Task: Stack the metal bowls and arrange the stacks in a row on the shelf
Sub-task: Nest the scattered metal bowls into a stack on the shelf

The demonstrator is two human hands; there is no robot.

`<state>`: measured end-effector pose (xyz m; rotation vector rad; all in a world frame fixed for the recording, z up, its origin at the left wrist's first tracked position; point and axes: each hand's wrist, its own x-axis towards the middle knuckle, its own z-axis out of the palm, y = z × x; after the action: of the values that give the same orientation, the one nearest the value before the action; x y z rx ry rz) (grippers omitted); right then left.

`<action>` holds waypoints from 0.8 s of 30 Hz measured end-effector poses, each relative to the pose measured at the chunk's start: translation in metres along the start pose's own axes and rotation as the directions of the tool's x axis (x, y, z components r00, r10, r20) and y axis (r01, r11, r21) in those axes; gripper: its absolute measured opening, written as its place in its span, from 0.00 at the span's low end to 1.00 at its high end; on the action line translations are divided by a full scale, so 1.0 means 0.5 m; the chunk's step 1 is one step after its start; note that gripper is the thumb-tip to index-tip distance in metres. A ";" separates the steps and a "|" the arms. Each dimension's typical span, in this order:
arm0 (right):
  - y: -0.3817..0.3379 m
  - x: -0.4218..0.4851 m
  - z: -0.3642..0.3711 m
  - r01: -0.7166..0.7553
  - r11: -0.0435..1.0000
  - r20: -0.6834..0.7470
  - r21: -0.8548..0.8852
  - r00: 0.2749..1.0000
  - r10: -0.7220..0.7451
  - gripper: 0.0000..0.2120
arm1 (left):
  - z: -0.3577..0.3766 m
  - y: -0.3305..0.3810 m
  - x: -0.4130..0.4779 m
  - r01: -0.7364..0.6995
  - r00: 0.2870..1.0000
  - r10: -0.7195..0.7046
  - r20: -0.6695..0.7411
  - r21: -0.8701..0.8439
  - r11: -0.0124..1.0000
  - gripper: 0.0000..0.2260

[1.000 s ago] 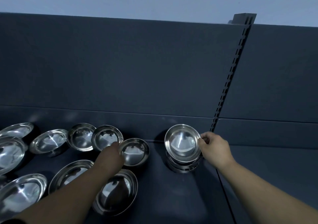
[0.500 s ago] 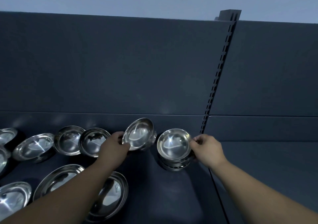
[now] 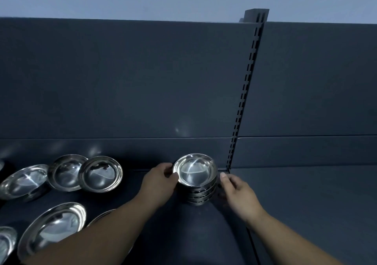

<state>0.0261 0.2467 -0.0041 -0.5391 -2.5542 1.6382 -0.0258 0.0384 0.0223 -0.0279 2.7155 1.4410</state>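
Pinching rim of top bowl (image 3: 194, 170) with left hand (image 3: 161, 181), lower centre, to seat it; bracing stack (image 3: 201, 196) with right hand (image 3: 238, 191) (fingers curled against its side).

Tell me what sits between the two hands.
In the head view, the stack of metal bowls stands between the left hand, which grips its top rim, and the right hand beside it.

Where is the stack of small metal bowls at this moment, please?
In the head view, the stack of bowls stands on the shelf right of centre, at the foot of the slotted upright, between the left hand and the right hand.
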 end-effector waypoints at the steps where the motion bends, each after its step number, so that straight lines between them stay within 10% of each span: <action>1: 0.006 -0.006 0.000 0.008 0.999 0.033 0.040 0.999 -0.009 0.16 | 0.004 -0.002 -0.002 -0.013 1.000 0.013 0.002 0.041 0.999 0.18; 12: 0.033 -0.005 -0.009 0.154 0.985 0.216 0.083 0.962 -0.169 0.42 | 0.058 0.003 -0.016 0.054 0.994 -0.034 0.100 -0.204 0.977 0.16; 24: 0.046 0.033 -0.045 0.157 0.984 0.204 0.086 0.964 -0.172 0.41 | 0.104 0.033 -0.012 -0.237 0.968 0.221 0.121 0.146 0.960 0.35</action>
<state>0.0218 0.2805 -0.0172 -0.1483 -2.5889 1.8026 -0.0181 0.0905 0.0075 0.3720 2.8119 1.2269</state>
